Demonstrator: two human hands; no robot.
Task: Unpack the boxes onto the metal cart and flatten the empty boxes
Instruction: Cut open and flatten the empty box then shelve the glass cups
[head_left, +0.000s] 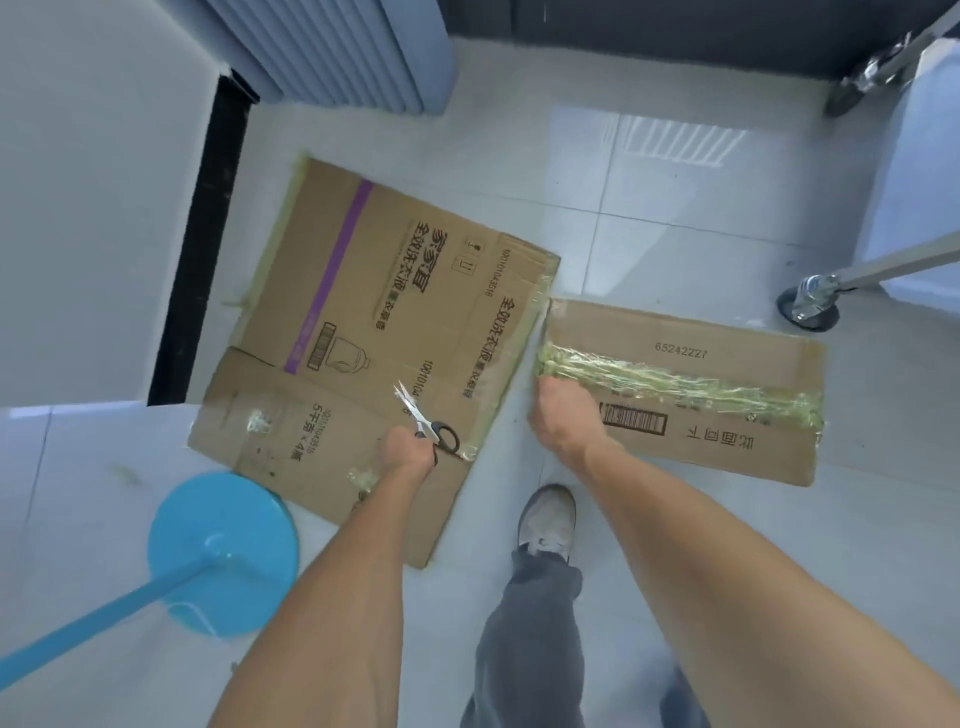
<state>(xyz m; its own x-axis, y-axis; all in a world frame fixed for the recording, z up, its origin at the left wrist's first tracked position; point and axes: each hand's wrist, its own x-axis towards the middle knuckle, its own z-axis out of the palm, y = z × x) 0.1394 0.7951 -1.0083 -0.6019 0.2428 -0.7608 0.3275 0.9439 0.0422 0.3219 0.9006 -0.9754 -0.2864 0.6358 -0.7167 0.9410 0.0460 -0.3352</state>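
Flattened brown cardboard box lies mid-frame on glossy pale floor tiles. Left hand grips black-handled scissors; right hand clutches the crinkled taped edge of a smaller box, lower right.

A blue stool stands on the pale tiled floor, at the lower left of the view. A blue bar runs from the stool's seat down toward the left edge. Beyond the stool, up and left, a black strip runs along the foot of a white wall. Farther from the stool, at the top of the view, hangs a grey ribbed panel. To the right of the stool, near the bottom, 1 grey shoe rests on the floor, with a grey trouser leg below it.
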